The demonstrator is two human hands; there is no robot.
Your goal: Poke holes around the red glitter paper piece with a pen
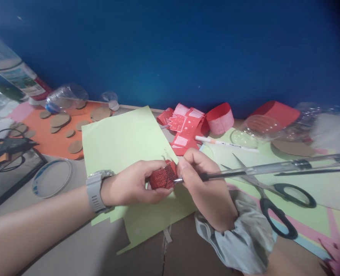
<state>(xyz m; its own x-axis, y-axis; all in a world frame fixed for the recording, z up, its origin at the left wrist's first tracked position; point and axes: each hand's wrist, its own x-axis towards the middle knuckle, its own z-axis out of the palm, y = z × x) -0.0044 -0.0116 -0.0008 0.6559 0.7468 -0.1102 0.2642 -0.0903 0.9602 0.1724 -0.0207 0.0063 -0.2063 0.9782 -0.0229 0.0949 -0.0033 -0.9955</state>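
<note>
Near the middle of the view, my left hand [132,182], with a grey watch [96,191] on its wrist, grips a small red object [161,178] with a dark grid pattern. My right hand [206,184] is closed on a clear-barrelled pen [253,168], whose metal tip meets the right side of the red object. A grey scrunchie [238,234] circles the right wrist. Beneath both hands lies a light green paper sheet [118,138] with a cut lower edge.
Black-handled scissors [258,186] lie open at right, near a white marker [225,143]. Behind are red paper pieces [187,126] and a red ring [220,118]. Cardboard discs [60,120] sit on orange paper [43,140] at left, beside plastic bottles [68,97] and a tape roll [51,178].
</note>
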